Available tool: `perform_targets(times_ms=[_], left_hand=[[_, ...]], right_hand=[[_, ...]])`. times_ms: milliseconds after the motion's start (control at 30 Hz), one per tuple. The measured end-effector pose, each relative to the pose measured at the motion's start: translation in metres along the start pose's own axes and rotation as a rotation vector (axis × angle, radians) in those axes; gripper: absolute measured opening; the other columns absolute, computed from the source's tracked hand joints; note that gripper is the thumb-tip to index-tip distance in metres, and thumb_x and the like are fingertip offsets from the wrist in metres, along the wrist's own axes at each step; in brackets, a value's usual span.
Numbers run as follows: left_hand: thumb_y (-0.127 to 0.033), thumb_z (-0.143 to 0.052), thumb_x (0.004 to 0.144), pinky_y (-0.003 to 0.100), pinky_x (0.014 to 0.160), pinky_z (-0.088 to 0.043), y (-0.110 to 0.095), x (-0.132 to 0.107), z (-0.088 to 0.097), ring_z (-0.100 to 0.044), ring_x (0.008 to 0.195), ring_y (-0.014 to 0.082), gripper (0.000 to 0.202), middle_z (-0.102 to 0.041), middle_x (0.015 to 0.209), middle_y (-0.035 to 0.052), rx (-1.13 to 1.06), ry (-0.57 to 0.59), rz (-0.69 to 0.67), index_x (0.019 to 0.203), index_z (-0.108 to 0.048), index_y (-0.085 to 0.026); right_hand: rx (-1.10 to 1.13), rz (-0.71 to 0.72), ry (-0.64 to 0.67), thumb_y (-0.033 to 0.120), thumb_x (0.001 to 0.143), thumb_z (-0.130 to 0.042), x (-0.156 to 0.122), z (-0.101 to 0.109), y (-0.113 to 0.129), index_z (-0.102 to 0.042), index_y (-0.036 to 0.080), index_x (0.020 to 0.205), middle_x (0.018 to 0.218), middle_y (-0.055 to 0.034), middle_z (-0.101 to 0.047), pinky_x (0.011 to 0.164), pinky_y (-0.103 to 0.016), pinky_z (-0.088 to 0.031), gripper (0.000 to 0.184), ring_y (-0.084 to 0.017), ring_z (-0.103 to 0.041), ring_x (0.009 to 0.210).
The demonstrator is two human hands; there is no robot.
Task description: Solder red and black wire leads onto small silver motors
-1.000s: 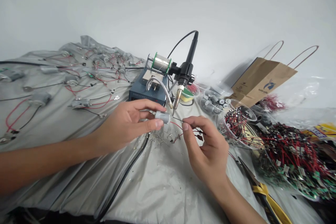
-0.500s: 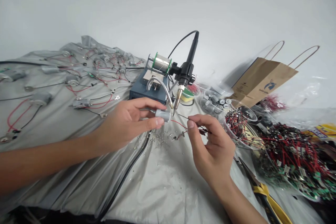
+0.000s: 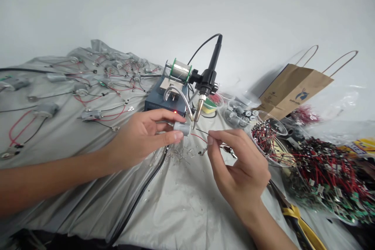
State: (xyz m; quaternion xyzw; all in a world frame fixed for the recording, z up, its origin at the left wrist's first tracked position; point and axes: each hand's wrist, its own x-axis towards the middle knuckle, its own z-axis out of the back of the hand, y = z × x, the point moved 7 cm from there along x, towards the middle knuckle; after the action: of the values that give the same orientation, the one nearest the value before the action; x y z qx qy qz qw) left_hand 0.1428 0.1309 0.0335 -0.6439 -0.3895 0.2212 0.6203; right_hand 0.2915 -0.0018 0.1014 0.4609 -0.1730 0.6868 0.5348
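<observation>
1. Motor [image 3: 182, 128], small, grey and cylindrical, sits in the head view above the middle of the sheet-covered tabletop [image 3: 178, 211], gripped between the thumb and fingers of the left hand [image 3: 143, 133].
2. Right hand [image 3: 237, 160]: thumb and index finger pinch a black wire [image 3: 202, 131], its free end pointing towards the motor. A red wire [image 3: 198, 138] runs below it, between motor and right hand.
3. Soldering iron [image 3: 215, 52], clamped in a stand, slants tip-down just beside the motor's right end; whether the tip touches anything, I cannot tell.
4. Behind the left hand stands a blue soldering station [image 3: 154, 95], a red light lit on its front and a solder spool [image 3: 180, 71] above.
5. Wired motors [image 3: 47, 110] lie scattered towards the tabletop's far left corner.
6. Along the right edge lies a heap of wired parts [image 3: 325, 172]; yellow-and-black pliers [image 3: 303, 228] rest near the near right corner.
</observation>
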Motion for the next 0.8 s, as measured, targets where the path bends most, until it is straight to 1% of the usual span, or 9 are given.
perform_targets(times_ms=[100,167,267,400,467,500,633,700,800], left_hand=[[-0.03,-0.09,0.087,0.02,0.067,-0.055,0.0025,-0.0008,0.0018,-0.071,0.08,0.0146,0.027,-0.076,0.081,0.0002,0.016,0.001,0.0,0.112,-0.082,-0.023],[-0.028,-0.09,0.087,0.019,0.065,-0.053,0.0016,-0.0009,0.0018,-0.068,0.075,0.0131,0.026,-0.073,0.076,-0.0012,0.016,0.0,-0.011,0.11,-0.082,-0.022],[-0.024,-0.088,0.087,0.016,0.057,-0.046,-0.0014,-0.0008,0.0009,-0.056,0.062,0.0087,0.022,-0.06,0.064,-0.0064,0.023,-0.005,-0.033,0.108,-0.082,-0.022],[-0.021,-0.087,0.087,0.015,0.051,-0.038,-0.0025,-0.0008,0.0006,-0.035,0.051,0.0054,0.022,-0.036,0.054,-0.0128,0.033,-0.009,-0.041,0.108,-0.082,-0.022],[-0.021,-0.088,0.087,0.016,0.052,-0.038,-0.0022,-0.0007,0.0011,-0.033,0.05,0.0056,0.022,-0.032,0.053,-0.0136,0.033,-0.014,-0.038,0.109,-0.082,-0.021],[-0.021,-0.088,0.087,0.016,0.053,-0.04,-0.002,-0.0005,0.001,-0.036,0.051,0.006,0.023,-0.034,0.054,-0.013,0.033,-0.011,-0.034,0.109,-0.082,-0.021],[-0.022,-0.087,0.088,0.019,0.061,-0.048,-0.0009,-0.0001,0.0008,-0.058,0.066,0.0098,0.023,-0.062,0.069,-0.0052,0.022,-0.004,-0.014,0.111,-0.081,-0.02],[-0.025,-0.088,0.088,0.02,0.066,-0.051,0.0011,-0.0004,0.002,-0.064,0.074,0.0121,0.024,-0.069,0.076,-0.0027,0.045,-0.01,0.001,0.111,-0.081,-0.021],[-0.032,-0.09,0.087,0.021,0.071,-0.053,0.0048,-0.0009,0.0042,-0.068,0.081,0.0138,0.029,-0.073,0.081,-0.0022,0.063,-0.012,0.019,0.113,-0.081,-0.024]], right_hand=[[-0.013,0.011,0.006,0.004,0.095,-0.071,0.0002,-0.001,0.0006,-0.073,0.019,0.104,0.09,-0.0033,-0.075,0.076,-0.033,-0.056,0.018,-0.016,-0.071,0.083],[-0.022,0.022,0.007,0.004,0.095,-0.071,0.0007,-0.0014,0.0017,-0.073,0.019,0.104,0.09,-0.0035,-0.075,0.076,-0.033,-0.056,0.017,-0.016,-0.071,0.082],[-0.034,0.043,0.002,0.003,0.095,-0.071,0.0013,-0.0011,0.0038,-0.074,0.017,0.103,0.087,-0.0035,-0.074,0.074,-0.032,-0.057,0.016,-0.015,-0.071,0.08],[-0.052,0.068,-0.009,0.002,0.095,-0.071,0.002,-0.0004,0.0059,-0.074,0.015,0.101,0.085,-0.0042,-0.073,0.072,-0.032,-0.056,0.014,-0.015,-0.07,0.077],[-0.06,0.084,-0.013,0.003,0.095,-0.071,0.0022,-0.0003,0.0071,-0.074,0.015,0.101,0.084,-0.0047,-0.074,0.071,-0.032,-0.055,0.014,-0.016,-0.069,0.076],[-0.06,0.091,-0.013,0.003,0.095,-0.07,0.0022,-0.0004,0.0077,-0.074,0.015,0.101,0.084,-0.0049,-0.074,0.07,-0.033,-0.055,0.014,-0.016,-0.069,0.076],[-0.062,0.093,-0.003,0.002,0.095,-0.069,0.0021,-0.0011,0.0078,-0.074,0.014,0.1,0.084,-0.0052,-0.074,0.069,-0.033,-0.054,0.013,-0.016,-0.069,0.076],[-0.062,0.09,0.001,0.002,0.095,-0.069,0.0021,-0.0012,0.0076,-0.074,0.013,0.1,0.083,-0.0054,-0.073,0.07,-0.033,-0.054,0.013,-0.016,-0.068,0.075],[-0.062,0.092,-0.004,0.002,0.095,-0.069,0.0024,-0.0009,0.0078,-0.074,0.013,0.1,0.083,-0.0056,-0.074,0.07,-0.033,-0.054,0.013,-0.016,-0.069,0.075]])
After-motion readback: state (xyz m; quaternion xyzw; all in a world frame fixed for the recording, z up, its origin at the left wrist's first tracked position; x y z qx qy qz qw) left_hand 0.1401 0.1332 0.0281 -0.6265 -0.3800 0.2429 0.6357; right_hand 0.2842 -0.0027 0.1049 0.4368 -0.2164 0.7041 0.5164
